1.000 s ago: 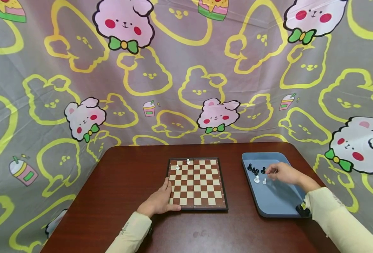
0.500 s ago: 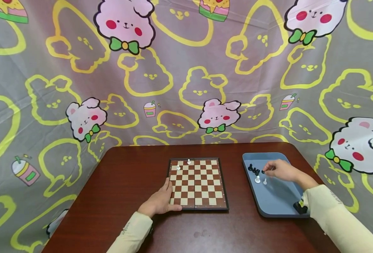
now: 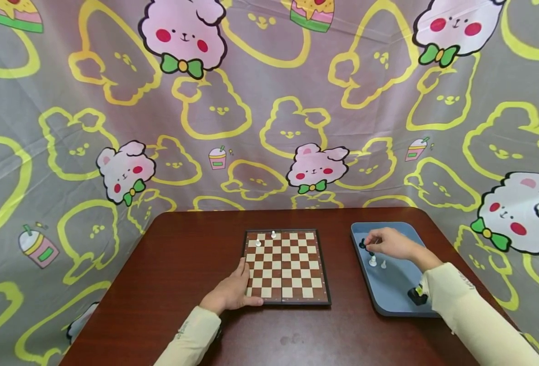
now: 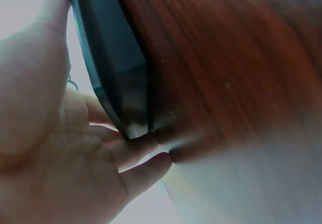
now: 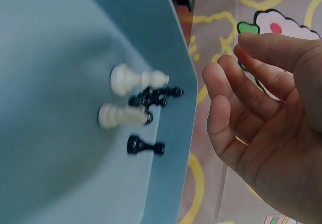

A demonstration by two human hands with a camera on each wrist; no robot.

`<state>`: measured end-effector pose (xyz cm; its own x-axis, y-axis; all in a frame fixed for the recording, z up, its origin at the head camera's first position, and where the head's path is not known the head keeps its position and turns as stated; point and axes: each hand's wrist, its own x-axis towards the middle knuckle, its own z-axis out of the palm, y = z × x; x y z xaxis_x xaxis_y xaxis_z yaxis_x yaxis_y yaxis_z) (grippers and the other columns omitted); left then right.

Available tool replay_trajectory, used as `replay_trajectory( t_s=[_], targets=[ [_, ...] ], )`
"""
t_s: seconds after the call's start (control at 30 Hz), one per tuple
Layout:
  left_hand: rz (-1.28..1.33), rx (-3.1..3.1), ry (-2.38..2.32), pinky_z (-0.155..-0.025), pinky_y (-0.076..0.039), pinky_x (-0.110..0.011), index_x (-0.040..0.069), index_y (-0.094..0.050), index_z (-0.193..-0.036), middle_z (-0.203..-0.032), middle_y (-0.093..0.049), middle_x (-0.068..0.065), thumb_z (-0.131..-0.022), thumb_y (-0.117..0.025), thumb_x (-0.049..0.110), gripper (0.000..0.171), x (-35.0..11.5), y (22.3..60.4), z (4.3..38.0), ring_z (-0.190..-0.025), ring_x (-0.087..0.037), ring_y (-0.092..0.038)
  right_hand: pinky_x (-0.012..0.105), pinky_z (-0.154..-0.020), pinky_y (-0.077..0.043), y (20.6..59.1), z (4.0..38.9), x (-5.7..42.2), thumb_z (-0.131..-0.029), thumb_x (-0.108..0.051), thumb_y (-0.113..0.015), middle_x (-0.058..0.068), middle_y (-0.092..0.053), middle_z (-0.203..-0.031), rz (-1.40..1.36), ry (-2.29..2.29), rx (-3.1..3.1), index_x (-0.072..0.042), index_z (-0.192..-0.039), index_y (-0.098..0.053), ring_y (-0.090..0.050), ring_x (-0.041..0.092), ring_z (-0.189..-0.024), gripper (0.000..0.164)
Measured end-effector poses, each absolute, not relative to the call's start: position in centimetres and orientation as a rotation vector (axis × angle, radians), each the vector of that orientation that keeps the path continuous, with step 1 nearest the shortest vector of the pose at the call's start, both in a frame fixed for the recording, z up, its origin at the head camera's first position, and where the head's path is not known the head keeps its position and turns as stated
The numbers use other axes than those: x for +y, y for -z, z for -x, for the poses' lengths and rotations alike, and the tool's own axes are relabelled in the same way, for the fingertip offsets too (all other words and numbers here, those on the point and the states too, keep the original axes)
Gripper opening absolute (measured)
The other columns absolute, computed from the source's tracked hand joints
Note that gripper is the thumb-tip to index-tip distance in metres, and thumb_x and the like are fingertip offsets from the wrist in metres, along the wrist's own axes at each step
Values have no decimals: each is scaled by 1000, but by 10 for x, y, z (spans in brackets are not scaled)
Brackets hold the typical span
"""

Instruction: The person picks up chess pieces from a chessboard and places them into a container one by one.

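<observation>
My left hand (image 3: 232,290) rests against the near left corner of a chessboard (image 3: 301,264), fingers straight along the left side and thumb along the front edge. In the left wrist view, fingertips (image 4: 163,158) touch the table beside the board's dark edge. Two white chess pieces (image 3: 257,243) stand on the board's far left squares. Over the far left of a blue tray (image 3: 402,295), my right hand (image 3: 390,244) hovers with loosely bent fingers and nothing between them. Beneath it are several black chess pieces (image 5: 146,146), partly hidden in the head view, and two white chess pieces (image 5: 133,78).
The dark brown table (image 3: 182,254) carries the board in its middle and the tray at the right. A patterned cloth (image 3: 251,127) hangs behind and along both sides. A small black device (image 3: 417,295) sits at my right wrist above the tray.
My right hand has moved left over the tray, from beside one black piece to above the group of black pieces. My left hand has stayed at the board's corner.
</observation>
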<state>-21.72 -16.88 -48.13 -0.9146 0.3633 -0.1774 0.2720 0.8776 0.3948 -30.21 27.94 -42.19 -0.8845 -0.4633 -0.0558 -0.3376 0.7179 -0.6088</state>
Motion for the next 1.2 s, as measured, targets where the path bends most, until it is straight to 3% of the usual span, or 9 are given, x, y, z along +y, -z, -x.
replay_trajectory(
  t_s=[0.17,0.7,1.0,1.2],
  targets=[
    [-487,2808,-528,-97,-40,-45,-12,-19,-145,-153,-6,-28,-73,-69,63,116,-169,482,217,-134,-39,-29,34,-65,-48,424,308,263,-90,-11,-62,4,-65,-88,690,935,2687,-2,-99,-65,-60,23,-77,13],
    [-475,2819,-519,-97,-41,-44,-11,-18,-146,-153,-6,-27,-74,-68,62,114,-168,482,216,-132,-39,-32,33,-62,-46,424,323,204,-88,-15,-67,-2,-62,-85,731,966,2726,-9,-96,-66,-54,15,-69,10],
    [-485,2820,-528,-95,-42,-45,-11,-18,-146,-153,-6,-28,-73,-68,64,116,-167,482,216,-130,-40,-35,34,-65,-47,425,331,177,-89,-13,-65,-1,-62,-89,776,986,2727,-4,-102,-65,-56,15,-77,15],
    [-478,2819,-540,-97,-40,-45,-11,-17,-146,-153,-6,-28,-72,-69,64,117,-167,482,217,-132,-40,-32,34,-67,-47,423,335,157,-90,-15,-66,-1,-62,-89,800,1010,2698,-7,-102,-64,-57,15,-79,15]
  ],
)
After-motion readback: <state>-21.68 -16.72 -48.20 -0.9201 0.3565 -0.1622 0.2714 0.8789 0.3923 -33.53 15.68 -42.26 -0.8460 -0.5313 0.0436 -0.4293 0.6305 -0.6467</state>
